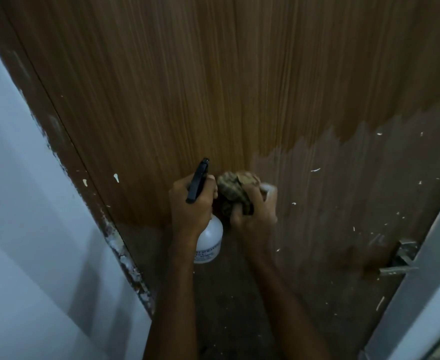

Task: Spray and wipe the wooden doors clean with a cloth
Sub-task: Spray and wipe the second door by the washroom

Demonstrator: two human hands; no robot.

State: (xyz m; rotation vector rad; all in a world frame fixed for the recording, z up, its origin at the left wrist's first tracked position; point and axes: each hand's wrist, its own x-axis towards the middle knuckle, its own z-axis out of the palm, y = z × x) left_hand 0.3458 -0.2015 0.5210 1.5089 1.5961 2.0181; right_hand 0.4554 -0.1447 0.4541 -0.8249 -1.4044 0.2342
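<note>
A brown wooden door (239, 87) with vertical grain fills the view, flecked with white paint spots. My left hand (190, 209) grips a white spray bottle (209, 240) by its neck, the black trigger head (198, 181) pointing up at the door. Beside it my right hand (255, 209) grips a crumpled brownish cloth (235, 189) and presses it against the door. The door's lower right area looks duller and darker than the upper left.
A white wall (19, 203) and a paint-chipped brown door frame (125, 255) run down the left. A metal door handle (400, 261) sticks out at the lower right, next to a pale frame edge (426, 268).
</note>
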